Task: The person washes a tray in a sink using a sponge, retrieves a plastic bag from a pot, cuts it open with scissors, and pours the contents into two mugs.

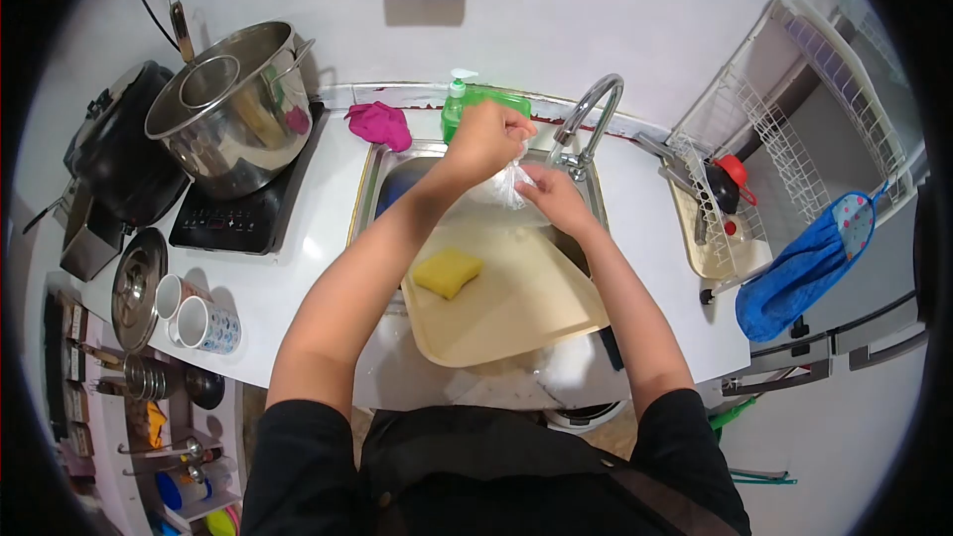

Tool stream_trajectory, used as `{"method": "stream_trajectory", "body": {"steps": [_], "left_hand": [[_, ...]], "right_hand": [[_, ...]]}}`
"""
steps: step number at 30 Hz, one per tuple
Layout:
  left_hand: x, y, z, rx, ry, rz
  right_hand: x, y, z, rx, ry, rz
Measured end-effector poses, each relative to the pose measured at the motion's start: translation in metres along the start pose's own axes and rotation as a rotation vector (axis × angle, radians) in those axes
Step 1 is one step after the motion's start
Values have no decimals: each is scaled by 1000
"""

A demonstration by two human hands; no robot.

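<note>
Over the sink (369, 179), both hands pinch a clear plastic bag (508, 187). My left hand (486, 144) is closed on its gathered upper part, and my right hand (552, 194) grips it a little lower on the right side. Below the hands, a cream tray (496, 328) rests across the sink and the counter's front part. A yellow sponge (448, 273) lies on the tray's left side. The bag's contents, if any, cannot be made out.
Behind the sink are a green soap bottle (454, 109), a pink cloth (378, 126) and the faucet (596, 119). A large pot (238, 119) on a cooktop (233, 223) and mugs (208, 326) stand left; a wire rack (764, 129) and blue cloth (804, 268) are right.
</note>
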State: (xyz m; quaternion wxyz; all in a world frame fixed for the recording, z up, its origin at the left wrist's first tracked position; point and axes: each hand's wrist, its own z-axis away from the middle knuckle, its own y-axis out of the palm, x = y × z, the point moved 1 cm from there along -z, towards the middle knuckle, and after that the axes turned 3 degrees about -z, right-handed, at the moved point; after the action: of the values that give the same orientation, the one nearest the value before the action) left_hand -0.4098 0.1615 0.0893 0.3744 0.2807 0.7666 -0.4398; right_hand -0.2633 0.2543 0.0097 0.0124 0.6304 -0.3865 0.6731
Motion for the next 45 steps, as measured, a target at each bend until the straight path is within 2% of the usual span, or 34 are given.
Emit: {"method": "stream_trajectory", "body": {"steps": [6, 9, 12, 15, 18, 21, 25, 28, 31, 33, 34, 35, 37, 39, 41, 45], "left_hand": [[4, 3, 12, -11, -68, 89], [-1, 2, 13, -21, -114, 169], [1, -3, 11, -24, -103, 164], [11, -17, 12, -69, -88, 135], [19, -45, 23, -134, -168, 41], [82, -61, 30, -181, -241, 168], [126, -50, 57, -174, -345, 391], [141, -31, 68, -157, -395, 483], [134, -9, 66, -55, -178, -59], [124, 19, 57, -176, 316, -260], [115, 37, 50, -155, 437, -234], [104, 55, 41, -135, 562, -213], [87, 91, 32, 147, 262, -252], [86, 122, 27, 196, 67, -28], [90, 139, 20, 193, 71, 49], [61, 117, 16, 254, 114, 135]], "right_hand": [[-48, -18, 31, 82, 121, -268], [-72, -26, 38, 63, 306, -269], [-76, -21, 36, -21, 252, -391], [-76, -13, 23, -94, 259, -345], [-56, -13, 11, -204, 123, -97], [9, -19, 3, -226, 75, 277], [36, -11, -8, -248, -163, 337], [49, -7, -4, -251, -139, 300], [62, -11, 5, -198, -131, 375], [53, -14, 7, -196, -291, 451], [49, -16, 8, -197, -374, 489], [48, -18, 11, -183, -350, 522], [51, -23, 18, -169, -318, 590], [45, -33, 25, -238, -321, 614], [54, -44, 35, -267, -285, 607], [51, -51, 37, -360, -268, 475]]}}
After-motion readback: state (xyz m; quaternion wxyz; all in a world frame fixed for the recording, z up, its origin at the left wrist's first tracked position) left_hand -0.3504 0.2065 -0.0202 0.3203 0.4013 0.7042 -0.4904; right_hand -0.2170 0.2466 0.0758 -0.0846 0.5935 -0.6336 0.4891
